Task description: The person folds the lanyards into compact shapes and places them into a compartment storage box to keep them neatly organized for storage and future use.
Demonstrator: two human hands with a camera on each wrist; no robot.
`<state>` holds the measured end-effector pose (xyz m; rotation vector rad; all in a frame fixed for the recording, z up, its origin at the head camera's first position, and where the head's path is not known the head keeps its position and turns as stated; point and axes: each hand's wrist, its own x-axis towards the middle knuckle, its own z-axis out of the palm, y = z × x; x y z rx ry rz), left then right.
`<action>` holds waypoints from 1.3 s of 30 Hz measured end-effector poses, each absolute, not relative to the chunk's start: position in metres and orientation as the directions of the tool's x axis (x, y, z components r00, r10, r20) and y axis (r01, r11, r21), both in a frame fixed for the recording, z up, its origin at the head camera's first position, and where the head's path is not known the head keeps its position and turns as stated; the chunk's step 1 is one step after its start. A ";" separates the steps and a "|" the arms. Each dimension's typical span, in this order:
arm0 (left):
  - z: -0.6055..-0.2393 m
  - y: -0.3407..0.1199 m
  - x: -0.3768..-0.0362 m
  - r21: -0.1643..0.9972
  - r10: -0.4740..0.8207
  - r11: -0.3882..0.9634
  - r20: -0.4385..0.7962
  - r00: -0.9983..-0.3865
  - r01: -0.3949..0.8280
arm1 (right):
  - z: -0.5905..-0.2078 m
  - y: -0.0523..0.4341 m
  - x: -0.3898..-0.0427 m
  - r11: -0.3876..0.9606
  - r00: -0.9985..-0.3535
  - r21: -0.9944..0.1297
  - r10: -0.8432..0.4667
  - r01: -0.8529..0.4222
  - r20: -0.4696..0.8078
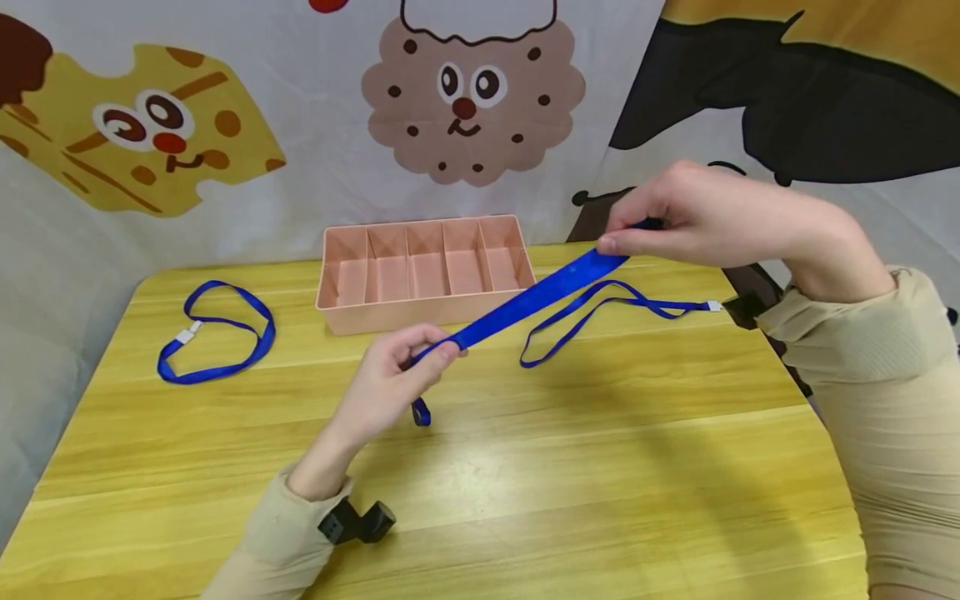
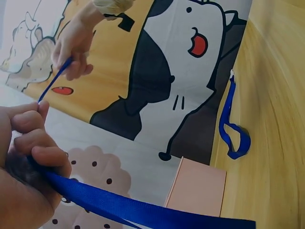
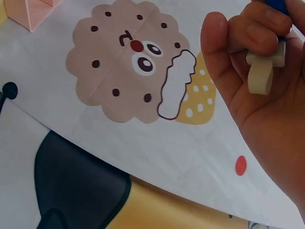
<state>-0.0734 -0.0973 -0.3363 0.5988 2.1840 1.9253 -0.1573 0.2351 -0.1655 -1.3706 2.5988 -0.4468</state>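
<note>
A blue lanyard [image 1: 540, 298] is stretched taut in the air between both hands, slanting up to the right. My left hand [image 1: 393, 377] pinches its lower end between thumb and fingers, and a short loop dangles below. Higher up, my right hand [image 1: 686, 212] grips the other end; in the right wrist view a whitish clip [image 3: 267, 67] shows at its palm. Another blue lanyard [image 1: 217, 372] lies looped on the left of the table, with a white clip. A third blue lanyard [image 1: 558, 333] lies to the right, below the stretched one.
A pink tray [image 1: 390, 317] with several compartments stands at the back of the wooden table [image 1: 480, 517]. Behind it hangs a white cloth [image 1: 300, 83] printed with cartoon figures. A small black device [image 1: 356, 522] sits on the left wrist.
</note>
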 end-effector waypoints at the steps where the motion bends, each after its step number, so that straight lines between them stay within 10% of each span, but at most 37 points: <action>1: -0.337 -0.098 -0.073 0.981 0.405 0.073 0.135 -0.904 0.179 | -0.167 0.235 -0.157 0.525 -0.557 -0.348 -0.831 -0.776 -0.012; 11: -0.337 -0.107 -0.072 0.985 0.400 0.064 0.125 -0.908 0.163 | -0.176 0.246 -0.155 0.554 -0.583 -0.458 -0.807 -0.696 -0.091; 26: -0.334 -0.104 -0.074 0.980 0.415 0.017 0.174 -0.893 0.199 | -0.187 0.233 -0.157 0.564 -0.608 -0.238 -0.768 -0.791 0.199; 39: -0.334 -0.099 -0.069 0.979 0.429 -0.024 0.193 -0.882 0.202 | -0.209 0.225 -0.163 0.631 -0.685 -0.267 -0.691 -0.728 0.232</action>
